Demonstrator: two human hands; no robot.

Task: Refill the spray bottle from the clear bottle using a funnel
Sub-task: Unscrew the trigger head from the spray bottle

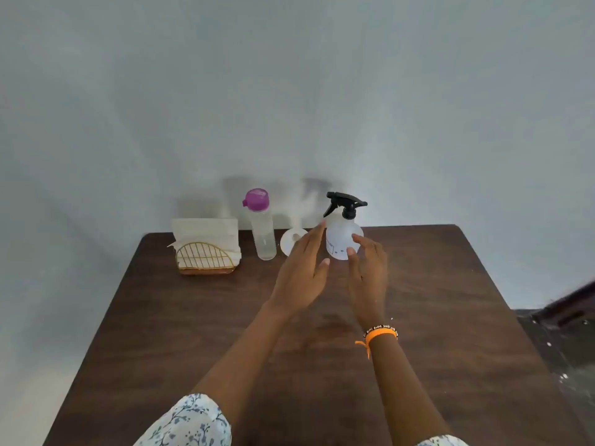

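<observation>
A white spray bottle (340, 236) with a black trigger head stands upright at the back of the brown table (450, 300). Left of it a white funnel (290, 240) rests wide end down, partly hidden by my left hand. Further left stands a clear bottle (263, 235) with a purple cap, holding clear liquid. My left hand (302, 268) reaches forward with straight fingers, its tips beside the spray bottle's left side. My right hand (367, 268) is open, fingers and thumb close to the bottle's lower right side. Neither hand grips anything.
A gold wire holder (204, 257) with white napkins stands at the back left of the table. A pale wall rises right behind the objects. The table's right edge drops to a dark floor (563, 349).
</observation>
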